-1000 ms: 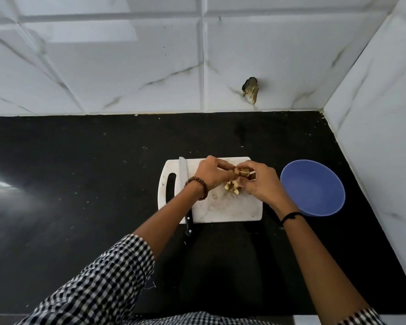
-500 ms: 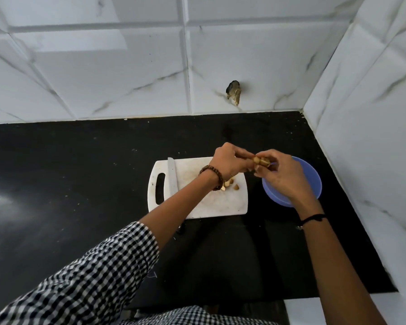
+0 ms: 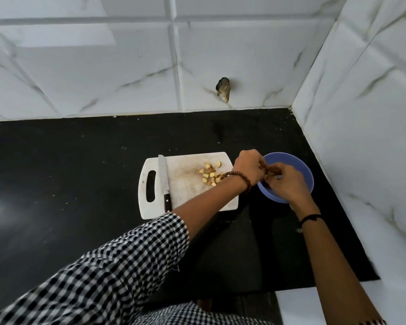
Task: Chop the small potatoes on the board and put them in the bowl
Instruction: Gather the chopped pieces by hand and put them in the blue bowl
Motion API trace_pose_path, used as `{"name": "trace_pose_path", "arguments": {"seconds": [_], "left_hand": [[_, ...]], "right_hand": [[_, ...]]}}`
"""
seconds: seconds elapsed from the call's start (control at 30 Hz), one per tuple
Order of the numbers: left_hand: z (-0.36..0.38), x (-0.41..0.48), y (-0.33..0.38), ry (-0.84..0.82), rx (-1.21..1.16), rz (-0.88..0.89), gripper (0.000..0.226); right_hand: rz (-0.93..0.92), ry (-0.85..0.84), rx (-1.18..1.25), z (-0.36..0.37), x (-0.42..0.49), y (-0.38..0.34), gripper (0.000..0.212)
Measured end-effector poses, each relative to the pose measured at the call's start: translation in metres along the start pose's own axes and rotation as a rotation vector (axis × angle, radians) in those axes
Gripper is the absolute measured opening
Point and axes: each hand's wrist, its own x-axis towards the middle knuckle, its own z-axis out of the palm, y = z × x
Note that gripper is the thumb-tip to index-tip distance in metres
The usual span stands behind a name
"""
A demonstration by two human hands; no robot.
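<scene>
A white cutting board (image 3: 185,186) lies on the black counter. Several yellow potato pieces (image 3: 210,175) sit in a loose pile at its right part. The blue bowl (image 3: 300,166) stands just right of the board. Both hands are over the bowl, fingertips together. My left hand (image 3: 247,166) reaches across the board's right edge, and my right hand (image 3: 285,184) covers the bowl's middle. Between their curled fingers they hold a few brownish potato pieces (image 3: 272,171). The inside of the bowl is mostly hidden by the hands.
A knife (image 3: 163,177) lies along the board's left side, blade away from me, beside the handle slot. White marble-tiled walls close off the back and right. A dark broken hole (image 3: 223,90) marks the back wall. The counter's front edge (image 3: 291,287) is near my body.
Both hands lifted a batch of potato pieces off the board and carried it right, over the bowl. The pile left on the board is now uncovered.
</scene>
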Motion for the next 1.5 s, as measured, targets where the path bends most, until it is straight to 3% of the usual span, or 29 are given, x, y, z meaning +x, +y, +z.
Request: {"name": "trace_pose_path", "arguments": {"seconds": [0.17, 0.33, 0.57, 0.8, 0.93, 1.1, 1.3, 1.5], "left_hand": [[-0.002, 0.0, -0.002, -0.083, 0.011, 0.064, 0.039], [-0.006, 0.0, -0.001, -0.166, -0.131, 0.064, 0.055], [-0.026, -0.003, -0.01, -0.121, -0.202, 0.056, 0.049], [-0.043, -0.008, -0.026, -0.221, -0.374, -0.044, 0.053], [-0.046, -0.011, -0.035, -0.167, -0.379, -0.053, 0.049], [-0.066, -0.019, -0.064, -0.013, -0.243, -0.047, 0.038], [-0.083, -0.031, -0.107, 0.046, -0.013, -0.123, 0.039], [-0.074, -0.026, -0.129, -0.145, 0.347, -0.157, 0.077]], "right_hand": [[0.014, 0.011, 0.004, -0.001, -0.003, -0.003, 0.022], [0.03, 0.031, -0.026, -0.008, -0.004, -0.003, 0.025], [-0.015, 0.093, -0.095, -0.009, -0.004, -0.022, 0.023], [-0.031, 0.125, -0.225, -0.001, -0.003, -0.047, 0.016], [-0.097, 0.129, -0.192, 0.005, -0.002, -0.044, 0.019], [-0.221, 0.129, -0.117, 0.018, 0.001, -0.048, 0.019], [-0.289, -0.073, -0.134, 0.062, 0.008, -0.07, 0.018], [-0.292, -0.19, -0.297, 0.088, 0.021, -0.07, 0.063]]}}
